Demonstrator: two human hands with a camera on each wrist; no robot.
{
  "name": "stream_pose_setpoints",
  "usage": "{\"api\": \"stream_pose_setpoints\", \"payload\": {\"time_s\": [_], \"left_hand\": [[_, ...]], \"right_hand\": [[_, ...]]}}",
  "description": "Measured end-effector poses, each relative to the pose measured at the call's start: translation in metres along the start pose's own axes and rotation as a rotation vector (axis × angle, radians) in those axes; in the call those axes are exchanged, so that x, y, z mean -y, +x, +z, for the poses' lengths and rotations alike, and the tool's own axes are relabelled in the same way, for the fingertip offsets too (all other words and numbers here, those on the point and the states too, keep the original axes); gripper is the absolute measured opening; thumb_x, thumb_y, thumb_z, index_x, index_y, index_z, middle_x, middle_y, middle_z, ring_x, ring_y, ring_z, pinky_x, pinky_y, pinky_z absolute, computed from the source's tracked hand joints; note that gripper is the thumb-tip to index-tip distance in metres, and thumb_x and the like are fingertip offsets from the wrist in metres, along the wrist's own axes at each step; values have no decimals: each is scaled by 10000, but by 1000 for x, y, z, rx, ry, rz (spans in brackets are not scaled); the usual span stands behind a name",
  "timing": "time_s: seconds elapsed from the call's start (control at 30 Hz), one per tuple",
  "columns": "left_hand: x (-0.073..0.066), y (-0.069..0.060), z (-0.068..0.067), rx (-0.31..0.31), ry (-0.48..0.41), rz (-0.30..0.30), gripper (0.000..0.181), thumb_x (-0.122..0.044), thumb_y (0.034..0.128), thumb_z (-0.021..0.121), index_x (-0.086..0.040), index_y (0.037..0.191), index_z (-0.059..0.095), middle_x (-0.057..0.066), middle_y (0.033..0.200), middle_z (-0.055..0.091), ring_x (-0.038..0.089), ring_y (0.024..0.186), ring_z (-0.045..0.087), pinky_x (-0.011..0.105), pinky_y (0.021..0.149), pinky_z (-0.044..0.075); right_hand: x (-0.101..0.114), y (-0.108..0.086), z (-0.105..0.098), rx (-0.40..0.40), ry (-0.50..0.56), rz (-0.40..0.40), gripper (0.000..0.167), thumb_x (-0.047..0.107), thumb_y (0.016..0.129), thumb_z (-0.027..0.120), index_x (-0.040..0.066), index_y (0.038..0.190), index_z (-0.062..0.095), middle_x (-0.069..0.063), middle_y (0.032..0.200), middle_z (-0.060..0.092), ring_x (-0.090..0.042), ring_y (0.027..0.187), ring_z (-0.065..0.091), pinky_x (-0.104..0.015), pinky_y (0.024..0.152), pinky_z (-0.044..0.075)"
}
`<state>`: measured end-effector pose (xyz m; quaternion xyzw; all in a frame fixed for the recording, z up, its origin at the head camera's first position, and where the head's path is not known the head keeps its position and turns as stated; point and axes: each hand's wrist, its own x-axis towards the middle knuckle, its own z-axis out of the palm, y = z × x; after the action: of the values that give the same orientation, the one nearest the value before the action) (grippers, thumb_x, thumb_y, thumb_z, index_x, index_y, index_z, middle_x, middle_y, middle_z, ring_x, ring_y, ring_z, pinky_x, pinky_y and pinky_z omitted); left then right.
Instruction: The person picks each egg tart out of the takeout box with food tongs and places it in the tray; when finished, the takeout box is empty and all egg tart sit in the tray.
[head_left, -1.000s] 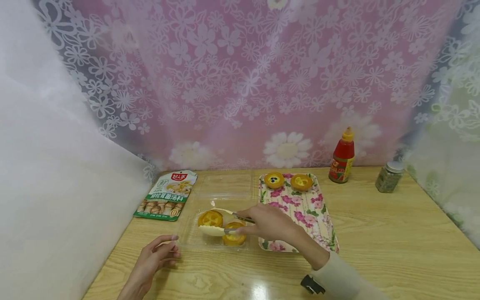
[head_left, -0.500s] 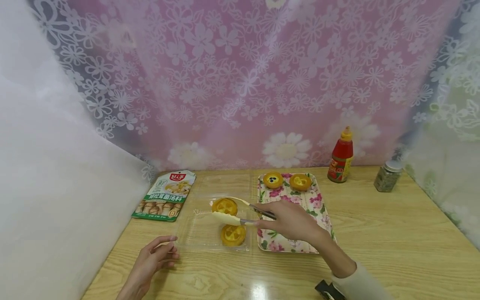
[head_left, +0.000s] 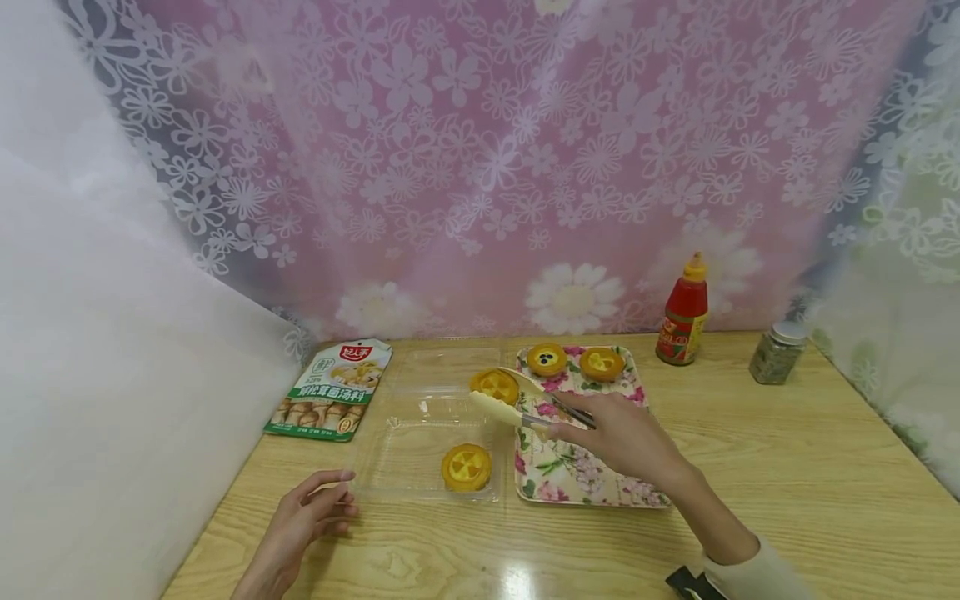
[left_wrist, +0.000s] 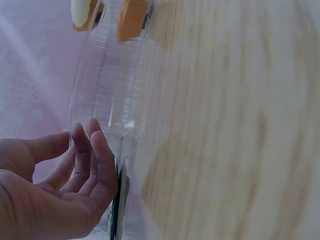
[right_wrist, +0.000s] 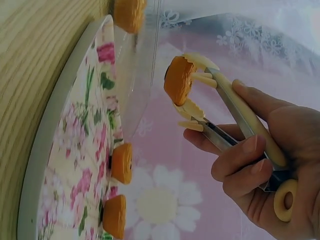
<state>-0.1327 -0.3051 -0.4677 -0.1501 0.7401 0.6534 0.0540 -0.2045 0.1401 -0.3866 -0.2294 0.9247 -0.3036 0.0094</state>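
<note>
My right hand (head_left: 626, 437) grips a pair of tongs (right_wrist: 235, 112) with cream tips and metal arms. An egg tart (right_wrist: 179, 80) is pinched between the tips, held up in the air by the gap between box and tray. One more egg tart (head_left: 467, 467) sits in the clear plastic box (head_left: 405, 487), near its front right corner. Two tarts, one with dark dots (head_left: 547, 360) and one with yellow topping (head_left: 602, 364), lie along the back of the floral tray (head_left: 551, 492). My left hand (head_left: 303, 521), fingers loosely bent, hovers beside the box's left front corner; whether it touches is unclear.
A green and white food pouch (head_left: 330, 392) lies left of the box. Behind the tray's right side stand a red sauce bottle (head_left: 683, 321) and a small lidded jar (head_left: 778, 354). A pink floral curtain (head_left: 480, 167) closes off the table's back.
My right hand has lifted the tart out of the box with the tongs and carried it right and backward, up to the tray's left edge. The left hand stays in place.
</note>
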Motion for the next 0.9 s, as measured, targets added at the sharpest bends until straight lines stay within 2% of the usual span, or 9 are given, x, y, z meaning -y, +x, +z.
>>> {"api": "stream_pose_setpoints", "payload": {"time_s": [0.17,0.2,0.37,0.6,0.9], "left_hand": [[0,-1,1,-2,7,0,411,-229,1058,639,-16,1408,602,95,1020,714,262,950,738,373,804,624],[0,-1,1,-1,6,0,411,-228,1059,638,-15,1409,601,95,1020,714,263,951,738,373,804,624],[-1,-1,1,-2,4,2,412,-229,1058,638,-12,1406,603,95,1015,716,267,951,741,372,800,626],[0,-2,0,0,4,7,418,-234,1057,640,-12,1409,600,95,1019,717,272,952,741,378,805,625],[1,-1,-1,3,5,12,433,-256,1052,650,-22,1413,601,92,1025,719,268,958,742,376,805,624]], "right_hand": [[-11,-6,-10,-46,-22,53,593,449,991,699,142,1487,594,51,510,474,-67,424,239,-224,421,214],[-13,-7,-11,-52,-28,62,598,450,990,701,147,1493,587,69,473,367,-68,423,239,-221,421,214],[-24,-10,-16,-83,-47,87,607,433,997,699,130,1506,568,103,500,280,-75,435,240,-227,423,212],[-36,-11,-17,-72,-70,123,668,499,995,676,89,1509,557,93,509,275,-83,449,244,-236,433,205],[-50,-11,-11,-73,-95,127,643,455,1006,678,61,1500,558,87,521,276,-85,460,238,-236,428,207]]}}
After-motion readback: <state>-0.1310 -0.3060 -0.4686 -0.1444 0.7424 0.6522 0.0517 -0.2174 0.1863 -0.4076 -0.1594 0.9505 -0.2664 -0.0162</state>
